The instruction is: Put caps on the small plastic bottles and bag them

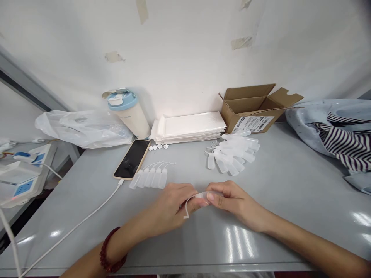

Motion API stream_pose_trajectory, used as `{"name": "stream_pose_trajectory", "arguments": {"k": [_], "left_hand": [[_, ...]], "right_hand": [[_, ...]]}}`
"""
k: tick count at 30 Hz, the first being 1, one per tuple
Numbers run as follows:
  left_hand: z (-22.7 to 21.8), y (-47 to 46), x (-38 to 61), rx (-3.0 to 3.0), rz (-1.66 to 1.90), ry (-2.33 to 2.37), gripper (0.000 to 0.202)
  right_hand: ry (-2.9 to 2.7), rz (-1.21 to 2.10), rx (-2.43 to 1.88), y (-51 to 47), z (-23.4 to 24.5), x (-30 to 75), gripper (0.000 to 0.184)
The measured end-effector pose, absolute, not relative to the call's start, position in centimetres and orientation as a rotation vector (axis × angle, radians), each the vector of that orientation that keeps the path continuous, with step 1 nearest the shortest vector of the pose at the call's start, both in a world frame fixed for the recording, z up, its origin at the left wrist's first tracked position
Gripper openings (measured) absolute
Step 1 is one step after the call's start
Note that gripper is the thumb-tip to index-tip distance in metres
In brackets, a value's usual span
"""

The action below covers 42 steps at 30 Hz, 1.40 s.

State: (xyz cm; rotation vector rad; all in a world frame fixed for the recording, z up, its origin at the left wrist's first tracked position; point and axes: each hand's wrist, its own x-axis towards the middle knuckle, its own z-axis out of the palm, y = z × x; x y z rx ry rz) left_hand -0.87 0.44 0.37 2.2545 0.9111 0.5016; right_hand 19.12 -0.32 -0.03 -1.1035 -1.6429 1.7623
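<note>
Near the front of the grey table, both hands meet at a small translucent squeeze bottle (205,194) lying sideways, with a thin bent white tube at its left end. My left hand (178,204) is closed around the neck end, where the tube comes out. My right hand (233,199) pinches the body between thumb and fingers, covering much of it. Left of them lies a row of several similar bottles (150,178) with bent tubes. A loose heap of more translucent bottles (236,152) spreads behind my right hand. Several little white caps (159,146) sit farther back.
A phone (131,159) with a white charging cable (87,216) lies left. Along the wall stand a plastic bag (84,129), a blue-lidded cup (131,116), a stack of white packets (189,126) and an open cardboard box (255,110). Striped cloth (348,144) lies right.
</note>
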Motion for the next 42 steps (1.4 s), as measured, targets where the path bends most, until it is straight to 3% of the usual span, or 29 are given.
{"name": "stream_pose_trajectory", "arguments": {"k": [7,10,17,21,29,35,42], "left_hand": [[-0.1,0.4,-1.0,2.586,0.550,0.895,0.041],[-0.5,0.5,-0.8,2.683,0.631,0.894,0.041],[-0.5,2.7,-2.1,2.710,0.664,1.226,0.018],[0.3,6.3,-4.5,2.673,0.452,1.623,0.022],[-0.8,12.0,-5.0,2.657,0.228,1.772,0.024],[-1.0,12.7,-4.3,2.548,0.320,1.723,0.026],[0.9,9.7,-4.5,2.288,0.627,1.622,0.039]], "right_hand": [[-1.272,2.200,-0.944,0.4,-1.0,19.2,0.041],[-1.377,2.119,-1.024,0.3,-0.9,19.1,0.041],[-1.969,0.859,-1.365,1.6,0.6,20.6,0.039],[-1.940,0.116,-1.453,4.6,-0.5,22.6,0.033],[-2.131,-0.331,-1.652,6.6,-2.0,23.3,0.028],[-2.194,-0.340,-1.617,4.9,0.0,21.3,0.028],[-2.586,0.350,-1.430,2.9,1.5,14.9,0.035]]}}
